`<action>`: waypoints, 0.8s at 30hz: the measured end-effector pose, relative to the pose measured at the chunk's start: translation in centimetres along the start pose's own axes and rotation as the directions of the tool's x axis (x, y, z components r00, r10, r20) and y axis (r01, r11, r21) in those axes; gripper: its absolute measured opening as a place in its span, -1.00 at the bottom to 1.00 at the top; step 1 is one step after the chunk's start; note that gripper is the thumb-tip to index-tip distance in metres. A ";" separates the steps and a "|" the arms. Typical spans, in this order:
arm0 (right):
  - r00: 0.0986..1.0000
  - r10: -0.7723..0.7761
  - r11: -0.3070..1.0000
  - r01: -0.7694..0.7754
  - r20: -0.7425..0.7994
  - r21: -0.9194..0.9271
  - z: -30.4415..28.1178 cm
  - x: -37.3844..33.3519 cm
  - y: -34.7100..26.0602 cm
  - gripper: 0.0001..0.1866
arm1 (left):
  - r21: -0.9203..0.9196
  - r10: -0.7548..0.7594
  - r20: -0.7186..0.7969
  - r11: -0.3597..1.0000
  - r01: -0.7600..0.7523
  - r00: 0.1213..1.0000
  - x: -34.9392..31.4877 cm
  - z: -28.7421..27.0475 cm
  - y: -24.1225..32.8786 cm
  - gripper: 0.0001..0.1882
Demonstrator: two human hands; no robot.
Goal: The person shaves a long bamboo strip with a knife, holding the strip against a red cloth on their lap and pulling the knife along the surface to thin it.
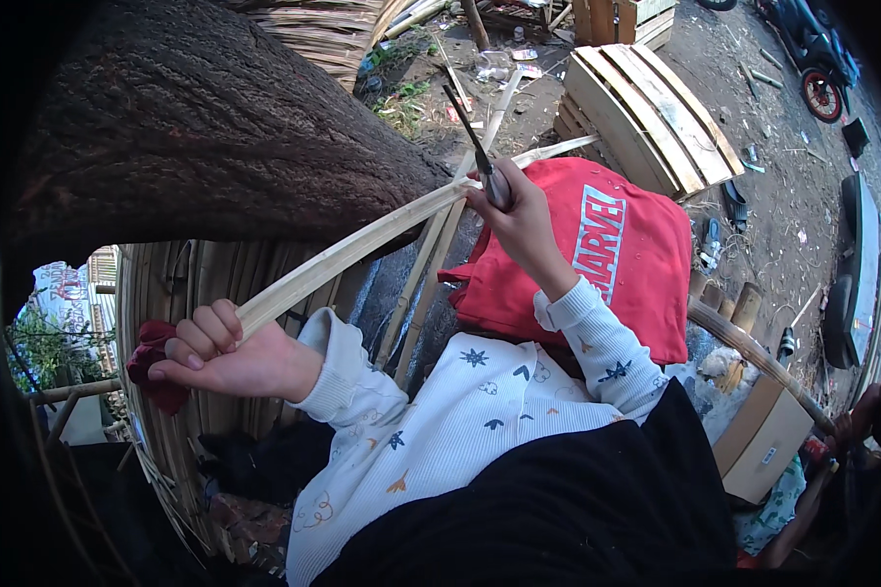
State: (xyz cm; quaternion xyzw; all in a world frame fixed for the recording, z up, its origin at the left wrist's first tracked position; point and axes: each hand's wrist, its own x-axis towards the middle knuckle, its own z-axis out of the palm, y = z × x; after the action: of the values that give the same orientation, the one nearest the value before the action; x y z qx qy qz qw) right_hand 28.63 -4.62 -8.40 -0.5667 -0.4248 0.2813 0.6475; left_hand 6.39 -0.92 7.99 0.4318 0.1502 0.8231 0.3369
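My left hand [235,357] is closed around the lower end of a long pale bamboo strip [352,240]. Dark red cloth [155,367] shows just behind its knuckles; whether the hand holds that too I cannot tell. From there the strip slants up and right past my right hand [524,225]. That hand is closed on a knife [484,161] with a narrow dark blade pointing up and left and a silvery handle. Its thumb side meets the strip. Other bamboo strips [426,279] cross beneath. Red printed fabric [597,254] lies below my right wrist.
A thick tree trunk [215,127] leans across the upper left. Wooden slatted crates [646,117] stand on the dirt ground at the upper right. A cardboard box [765,440] and a wooden pole [754,352] are at my right, near another person's arm [803,514]. A motorbike [820,68] stands farther off.
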 end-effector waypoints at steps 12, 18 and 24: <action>0.994 -0.088 0.977 0.074 -0.061 -0.202 2.0 -0.2 1.5 -0.80 | -0.062 -0.054 0.019 0.997 0.055 0.998 0.7 -1.4 -0.1 -0.47; 0.992 -0.116 0.987 0.110 -0.046 -0.119 2.2 0.1 1.6 -0.80 | -0.056 -0.064 0.018 0.996 0.065 0.998 1.0 -2.0 -0.2 -0.47; 0.981 -0.186 0.967 0.174 -0.049 -0.188 2.6 0.2 1.6 -0.83 | -0.032 -0.060 0.016 0.998 0.060 0.998 1.2 -2.3 -0.2 -0.47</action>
State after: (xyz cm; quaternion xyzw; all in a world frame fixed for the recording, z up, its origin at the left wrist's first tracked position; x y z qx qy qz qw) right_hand 26.62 -2.82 -9.87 -0.5919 -0.4770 0.1621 0.6291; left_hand 4.09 0.13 7.24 0.4275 0.1471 0.8118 0.3696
